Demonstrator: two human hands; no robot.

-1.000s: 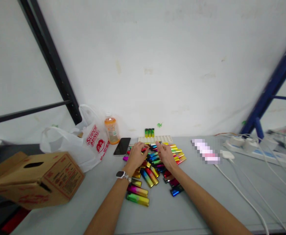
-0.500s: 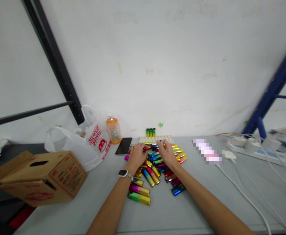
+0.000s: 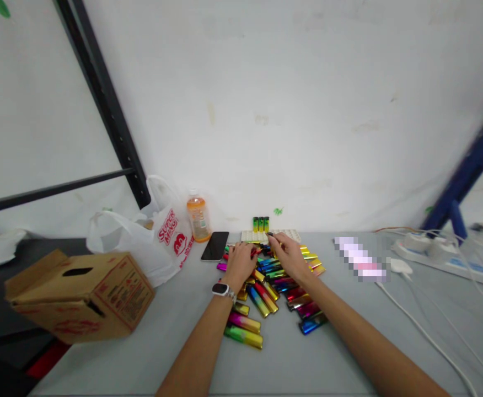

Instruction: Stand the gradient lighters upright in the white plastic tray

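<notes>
Shiny lighters in graded colours lie in a loose heap on the grey table. My left hand (image 3: 241, 263) is curled over the left side of the heap, with a red lighter (image 3: 255, 251) at its fingertips. Above the far end of the heap, my right hand (image 3: 288, 255) pinches a lighter whose dark end (image 3: 270, 234) pokes out past the fingers; the rest is hidden. Just beyond is a white tray with holes (image 3: 247, 236), where three green lighters (image 3: 261, 224) stand upright at the back. Nearest me lies a green-and-yellow lighter (image 3: 245, 336), with a blue lighter (image 3: 312, 323) farther right.
Left of the heap are a black phone (image 3: 215, 246), an orange drink bottle (image 3: 199, 219), a white plastic bag (image 3: 169, 248) and a cardboard box (image 3: 80, 298). To the right lie a blurred-out flat object (image 3: 359, 259), white cables (image 3: 425, 336) and a power strip (image 3: 444, 259).
The view has shifted slightly, so everything sits a little farther right. A dark lighter end now shows at my right fingertips by the tray. My left hand stays over the heap.
</notes>
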